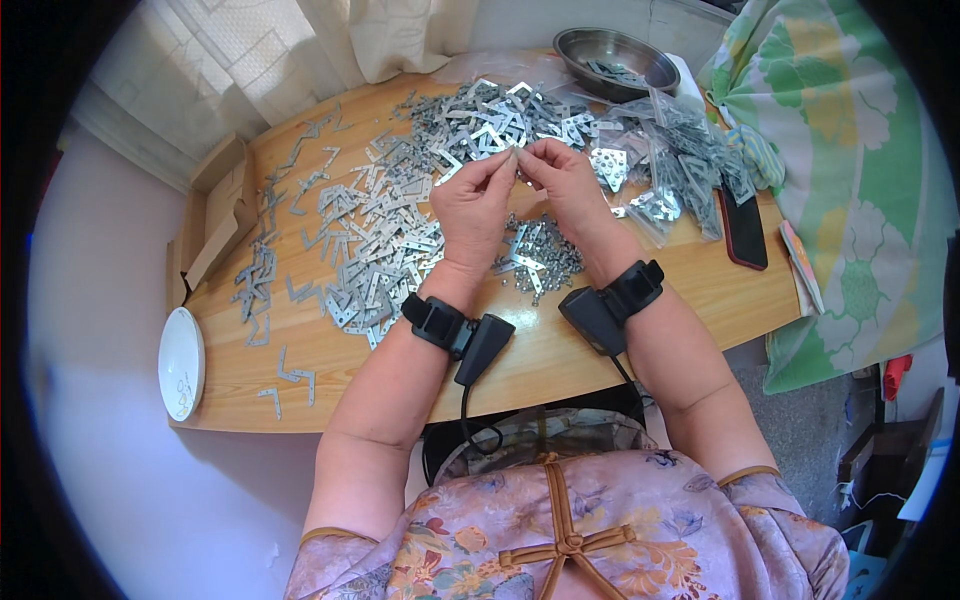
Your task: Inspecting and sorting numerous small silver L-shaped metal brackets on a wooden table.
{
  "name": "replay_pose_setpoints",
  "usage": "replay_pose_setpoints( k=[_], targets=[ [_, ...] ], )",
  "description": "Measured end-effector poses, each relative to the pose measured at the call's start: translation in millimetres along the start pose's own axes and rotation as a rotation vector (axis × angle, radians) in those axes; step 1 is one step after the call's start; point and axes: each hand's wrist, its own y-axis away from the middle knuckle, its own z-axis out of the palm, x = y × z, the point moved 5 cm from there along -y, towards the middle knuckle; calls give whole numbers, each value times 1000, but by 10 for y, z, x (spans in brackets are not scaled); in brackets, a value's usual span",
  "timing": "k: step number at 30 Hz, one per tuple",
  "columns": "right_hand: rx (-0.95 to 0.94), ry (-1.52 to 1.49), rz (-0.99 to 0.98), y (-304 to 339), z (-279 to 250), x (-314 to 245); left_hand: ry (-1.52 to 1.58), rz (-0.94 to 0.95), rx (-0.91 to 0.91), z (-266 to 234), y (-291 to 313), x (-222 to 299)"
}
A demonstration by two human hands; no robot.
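A white bowl (182, 365) and an open cardboard box (222, 205) are seen at left. Metal brackets (375, 255) are heaped beside and beyond the left hand (475, 210) and right hand (567, 195), whose grips are pinched closed together; anything held cannot be made out. Nearer, small metal pieces (562, 262) are piled. A metal bowl (590, 45), plastic bags (690, 150) and a phone (743, 230) are set rightward. The wooden bench (235, 375) is flanked by a pale curtain (230, 70) and green floral cloth (860, 150).

L hand (472, 212) & R hand (572, 195) meet, tips pinched together over table (235, 385) — what's between them too small to tell. Flat metal L-brackets (385, 255) heaped to left & beyond; small metal fasteners (562, 262) piled below R wrist side. Right: plastic bags (690, 140) w/ parts, dark phone (743, 232). Far edge — steel bowl (572, 52). Left edge: cardboard box (224, 228), white bowl (187, 340).
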Motion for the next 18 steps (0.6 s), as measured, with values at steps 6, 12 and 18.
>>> replay_pose_setpoints(
  k=[6, 12, 18],
  targets=[
    [45, 413, -211, 3, -6, -3, -161, 67, -50, 23, 20, 99],
    [-14, 58, -39, -11, 8, 84, -334, 226, -71, 51, 36, 224],
    [-87, 36, 31, 69, 64, -96, -171, 93, -44, 9, -5, 112]
  ],
)
